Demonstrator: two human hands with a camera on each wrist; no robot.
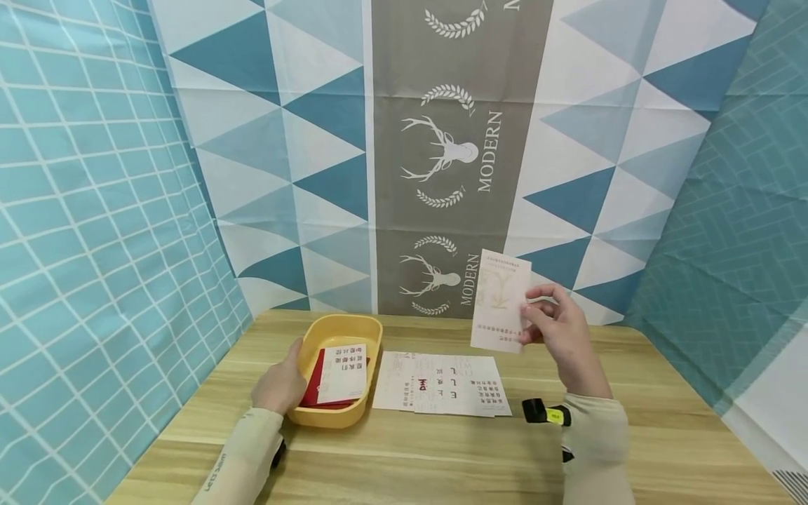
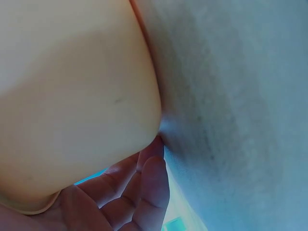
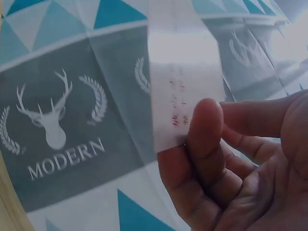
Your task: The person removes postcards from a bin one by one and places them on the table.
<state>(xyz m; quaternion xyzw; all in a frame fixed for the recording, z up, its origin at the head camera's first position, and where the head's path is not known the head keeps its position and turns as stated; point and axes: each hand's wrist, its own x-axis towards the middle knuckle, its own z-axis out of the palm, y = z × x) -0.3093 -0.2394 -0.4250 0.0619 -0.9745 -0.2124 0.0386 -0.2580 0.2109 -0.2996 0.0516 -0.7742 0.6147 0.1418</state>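
Note:
My right hand (image 1: 558, 337) pinches the right edge of a white printed card (image 1: 501, 301), raised above the table's far right part. In the right wrist view, fingertips grip the lower part of the card (image 3: 185, 72), where red characters show. My left hand (image 1: 280, 382) holds the left side of a yellow plastic bin (image 1: 334, 419). Its fingers (image 2: 153, 180) curl at the bin's outer corner in the left wrist view; the thumb is hidden there. Inside the bin a white card (image 1: 343, 379) with dark characters lies over red cards (image 1: 311, 393).
Right of the bin, several white printed cards (image 1: 442, 386) lie overlapping in a row on the wooden table (image 1: 410, 459). A patterned cloth wall (image 1: 442, 231) rises behind the table's far edge, and a blue tiled covering (image 1: 95, 245) stands along the left.

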